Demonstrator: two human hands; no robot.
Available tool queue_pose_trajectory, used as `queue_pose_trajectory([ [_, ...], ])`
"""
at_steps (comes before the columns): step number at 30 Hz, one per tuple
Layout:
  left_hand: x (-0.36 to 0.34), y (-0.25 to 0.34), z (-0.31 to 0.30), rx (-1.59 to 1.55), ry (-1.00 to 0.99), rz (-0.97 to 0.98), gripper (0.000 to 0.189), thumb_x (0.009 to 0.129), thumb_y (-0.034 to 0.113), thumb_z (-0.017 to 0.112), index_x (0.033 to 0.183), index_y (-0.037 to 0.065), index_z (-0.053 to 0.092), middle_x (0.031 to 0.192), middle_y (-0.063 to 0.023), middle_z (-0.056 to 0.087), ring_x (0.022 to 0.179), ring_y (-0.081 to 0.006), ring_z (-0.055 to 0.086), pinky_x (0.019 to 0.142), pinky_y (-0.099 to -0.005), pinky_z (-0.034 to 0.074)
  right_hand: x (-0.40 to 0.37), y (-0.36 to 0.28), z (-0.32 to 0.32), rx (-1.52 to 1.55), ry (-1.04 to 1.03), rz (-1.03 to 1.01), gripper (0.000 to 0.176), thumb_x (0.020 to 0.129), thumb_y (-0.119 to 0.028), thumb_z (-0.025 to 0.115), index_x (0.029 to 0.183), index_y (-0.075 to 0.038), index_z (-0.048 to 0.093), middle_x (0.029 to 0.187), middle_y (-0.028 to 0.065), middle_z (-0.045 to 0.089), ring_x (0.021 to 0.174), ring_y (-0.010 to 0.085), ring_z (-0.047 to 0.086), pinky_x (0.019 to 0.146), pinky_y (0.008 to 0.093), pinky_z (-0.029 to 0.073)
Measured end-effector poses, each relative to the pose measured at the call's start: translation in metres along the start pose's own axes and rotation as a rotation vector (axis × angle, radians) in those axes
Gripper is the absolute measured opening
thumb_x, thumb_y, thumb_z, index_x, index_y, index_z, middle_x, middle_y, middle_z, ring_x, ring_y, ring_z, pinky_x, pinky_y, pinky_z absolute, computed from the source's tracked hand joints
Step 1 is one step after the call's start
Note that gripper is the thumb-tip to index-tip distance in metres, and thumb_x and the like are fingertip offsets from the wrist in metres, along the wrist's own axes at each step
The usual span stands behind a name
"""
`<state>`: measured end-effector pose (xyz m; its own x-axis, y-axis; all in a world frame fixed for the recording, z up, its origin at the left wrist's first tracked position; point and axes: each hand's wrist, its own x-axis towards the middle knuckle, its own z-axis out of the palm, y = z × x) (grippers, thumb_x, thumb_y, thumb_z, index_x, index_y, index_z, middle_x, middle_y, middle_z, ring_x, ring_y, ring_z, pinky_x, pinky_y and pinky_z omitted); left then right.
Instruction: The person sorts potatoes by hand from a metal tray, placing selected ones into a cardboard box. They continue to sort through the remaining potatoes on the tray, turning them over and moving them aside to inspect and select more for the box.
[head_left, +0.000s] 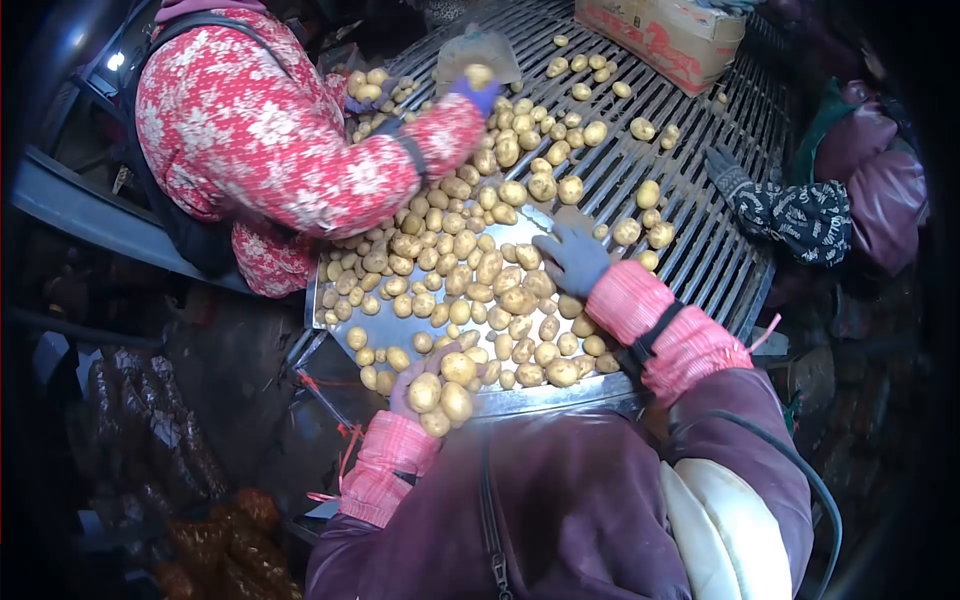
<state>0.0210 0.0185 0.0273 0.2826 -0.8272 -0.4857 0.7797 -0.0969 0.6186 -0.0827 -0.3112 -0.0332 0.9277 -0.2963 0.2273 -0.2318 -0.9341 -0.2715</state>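
My left hand (404, 388), in a purplish glove, cradles several potatoes (456, 402) at the near left edge of the metal tray (600, 388). Its fingers are mostly hidden beneath and behind them. In a blue-grey glove, my right hand (574, 260) is palm down at the right side of the potato pile (460, 270), its fingers stretched out toward the left. It touches or hovers just over the potatoes there; nothing is visible in its grasp. Both my forearms wear pink sleeve covers.
Behind the tray runs a slatted metal rack (690, 190) with scattered potatoes. A cardboard box (662, 40) sits at its far end. A co-worker in a red floral sleeve (300, 185) holds a potato (479, 76) at left; another person's patterned sleeve (795, 215) reaches in from the right.
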Motion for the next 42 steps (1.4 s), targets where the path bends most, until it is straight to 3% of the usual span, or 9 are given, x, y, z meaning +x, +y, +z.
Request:
queue_pose_trajectory([
  [14,-0.004,0.003,0.017,-0.156,0.082,-0.003,0.055,0.1,0.029,0.032,0.145,-0.002,0.038,0.145,-0.0162,0.045,0.124,-0.0321,0.053,0.094,-0.0438,0.051,0.116,0.016,-0.003,0.204,0.069,0.082,0.043,0.08,-0.022,0.065,0.122,-0.019,0.056,0.101,0.0172,0.06,0.085,0.0391,0.065,0.073,0.0463,0.053],
  [18,-0.005,-0.005,0.02,-0.139,0.171,0.124,0.039,0.101,0.014,0.041,0.134,-0.005,0.047,0.126,-0.0156,0.059,0.113,-0.0262,0.061,0.086,-0.0366,0.057,0.153,0.028,-0.001,0.586,-0.539,0.311,0.069,0.07,-0.022,0.075,0.136,-0.019,0.052,0.106,0.019,0.066,0.1,0.0356,0.066,0.082,0.0438,0.053],
  [28,-0.018,0.002,0.014,-0.258,-0.092,0.076,0.049,0.104,0.029,0.033,0.14,-0.001,0.047,0.134,-0.016,0.056,0.115,-0.0275,0.059,0.093,-0.037,0.052,0.135,0.018,0.032,0.155,-0.127,0.168,0.056,0.075,-0.032,0.073,0.127,-0.022,0.057,0.107,0.0189,0.069,0.102,0.038,0.066,0.085,0.0457,0.053],
  [30,-0.007,-0.015,-0.006,0.501,0.016,0.26,0.053,0.104,0.034,0.032,0.142,0.0,0.046,0.135,-0.0167,0.056,0.116,-0.0278,0.058,0.095,-0.0373,0.05,0.139,0.014,0.032,0.138,-0.079,0.08,0.056,0.075,-0.031,0.073,0.128,-0.02,0.057,0.108,0.0181,0.068,0.1,0.0393,0.066,0.085,0.0461,0.053],
  [32,-0.007,-0.015,-0.019,-0.507,-0.362,0.012,0.057,0.103,0.038,0.032,0.143,0.001,0.046,0.138,-0.018,0.054,0.12,-0.0283,0.056,0.101,-0.0371,0.047,0.132,-0.005,0.015,0.25,-0.141,0.242,0.057,0.073,-0.026,0.075,0.127,-0.019,0.057,0.108,0.0175,0.068,0.097,0.0342,0.068,0.081,0.0432,0.055],
  [35,-0.007,-0.017,-0.012,-0.336,0.058,0.055,0.055,0.102,0.042,0.032,0.139,0.005,0.049,0.118,-0.0168,0.062,0.089,-0.0264,0.061,0.067,-0.0412,0.05,0.123,-0.009,0.015,0.522,-0.162,0.405,0.055,0.075,-0.018,0.077,0.126,-0.016,0.058,0.109,0.0151,0.067,0.092,0.0266,0.07,0.075,0.0392,0.057],
  [37,-0.017,-0.014,-0.01,-0.456,-0.05,0.107,0.05,0.103,0.032,0.039,0.139,0.0,0.049,0.134,-0.0194,0.057,0.113,-0.0303,0.061,0.087,-0.0379,0.054,0.108,-0.015,0.022,0.976,-0.103,0.432,0.051,0.077,-0.014,0.077,0.125,-0.012,0.059,0.106,0.0131,0.066,0.09,0.0237,0.069,0.074,0.0369,0.057],
  [39,-0.027,-0.007,0.008,-0.39,0.041,0.179,0.049,0.102,0.034,0.041,0.136,0.0,0.052,0.127,-0.0202,0.06,0.103,-0.0314,0.065,0.077,-0.0388,0.055,0.079,-0.047,0.007,1.669,0.031,0.402,0.046,0.08,-0.011,0.076,0.123,-0.006,0.06,0.1,0.0113,0.065,0.088,0.0229,0.067,0.077,0.035,0.056],
  [42,-0.026,-0.001,0.014,-0.396,0.095,0.237,0.052,0.102,0.04,0.042,0.135,0.001,0.054,0.123,-0.022,0.062,0.095,-0.0353,0.068,0.069,-0.0434,0.058,0.041,-0.093,-0.032,1.549,-0.144,0.492,0.05,0.08,-0.007,0.076,0.126,-0.003,0.057,0.103,0.0098,0.064,0.082,0.0198,0.065,0.066,0.0341,0.056],
])
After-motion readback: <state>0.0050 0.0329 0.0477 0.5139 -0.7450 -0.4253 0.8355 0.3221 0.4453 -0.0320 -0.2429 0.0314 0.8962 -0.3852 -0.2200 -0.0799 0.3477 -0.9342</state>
